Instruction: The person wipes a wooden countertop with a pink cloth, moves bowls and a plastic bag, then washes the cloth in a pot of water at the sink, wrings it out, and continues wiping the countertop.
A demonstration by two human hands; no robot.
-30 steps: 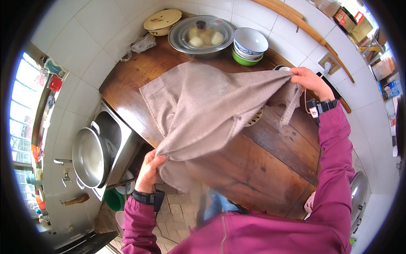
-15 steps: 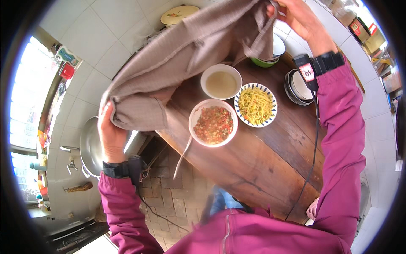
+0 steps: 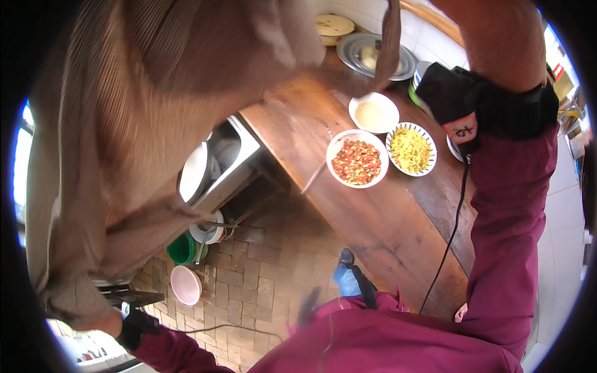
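A large grey-brown apron-like garment (image 3: 168, 118) hangs spread across the upper left, close in front of me, with a narrow strip dangling at its right edge. At the lower left my left hand (image 3: 107, 324) grips a bunched corner of it; the cloth covers most of the fingers. My right hand (image 3: 497, 37) is raised at the top right, where only its wrist end shows and the fingers lie beyond the picture's edge. Below the cloth, the wooden table (image 3: 385, 230) bears a bowl of chopped red and green vegetables (image 3: 356, 160), a plate of yellow shreds (image 3: 410, 150) and a bowl of pale liquid (image 3: 374, 112).
A spoon handle (image 3: 315, 178) juts past the table edge. Behind the bowls sit a grey metal lid (image 3: 401, 62) and a yellowish lidded container (image 3: 334, 26). A green bucket (image 3: 181, 248) and a pink basin (image 3: 186, 285) stand on the brick floor. A black cable (image 3: 453, 233) trails from my right wrist.
My left hand has swung down and outward to the lower left, drawing the garment out wide. My right hand has come closer, its fingers leaving the picture. My view has shifted, uncovering floor and buckets.
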